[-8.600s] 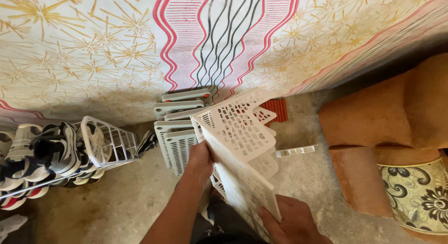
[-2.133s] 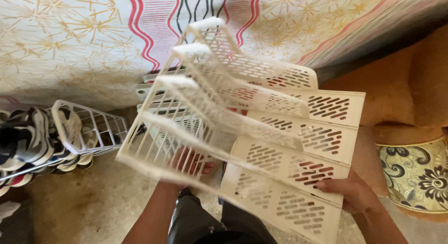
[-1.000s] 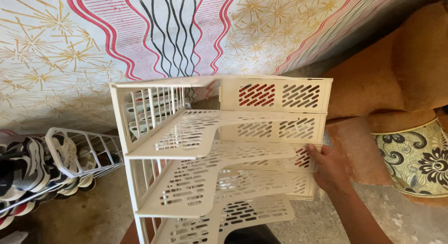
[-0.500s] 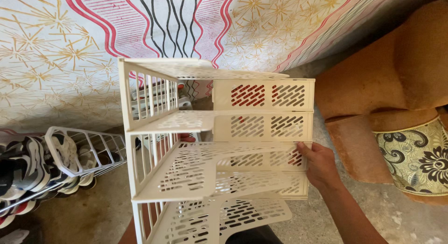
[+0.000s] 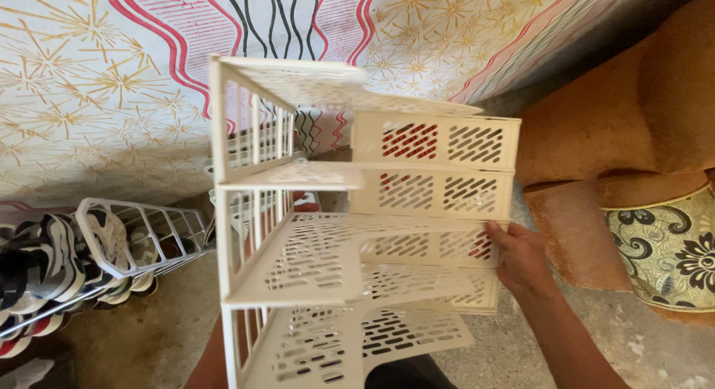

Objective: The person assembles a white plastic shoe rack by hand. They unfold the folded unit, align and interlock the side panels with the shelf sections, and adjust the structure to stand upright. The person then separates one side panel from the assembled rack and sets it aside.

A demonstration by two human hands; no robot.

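Cream plastic folding rack now fully unfolded, upright, at frame centre; half a second ago still swinging square, earlier folded flat. Shelves now level, so rack looks ready to stand. Right hand at 3 o'clock, fingers clamped on side panel edge. Left hand hidden behind rack, grip untellable. White wire shoe rack at 9 o'clock; orange sofa at 2 o'clock.

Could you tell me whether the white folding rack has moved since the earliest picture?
Yes: the white folding rack has risen against the patterned curtain and opened out.
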